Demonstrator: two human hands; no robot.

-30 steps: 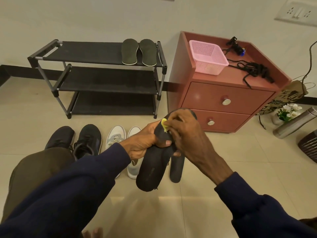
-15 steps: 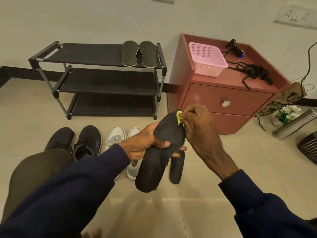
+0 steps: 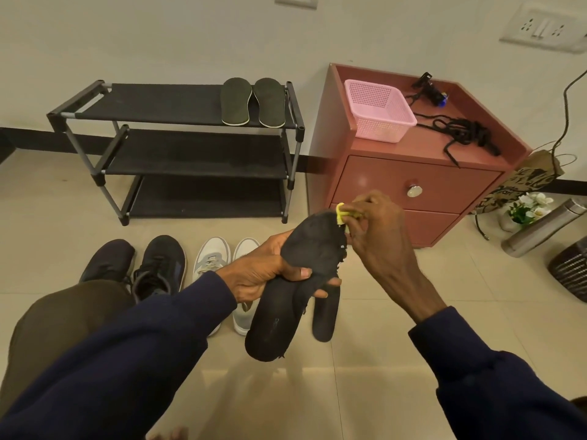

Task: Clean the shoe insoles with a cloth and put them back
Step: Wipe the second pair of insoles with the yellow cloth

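The fingers (image 3: 365,206) of the right hand (image 3: 381,249) are pinched on a yellow cloth (image 3: 340,215) held against a black insole (image 3: 313,246) at its tip. The insole is gripped mid-length by the left hand (image 3: 254,276).

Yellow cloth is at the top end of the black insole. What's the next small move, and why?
Probably stroke the yellow cloth down the black insole toward its lower end. The right hand pinches the cloth at the insole's top edge, so no surface is left above, and the left hand grips the middle, steadying it.
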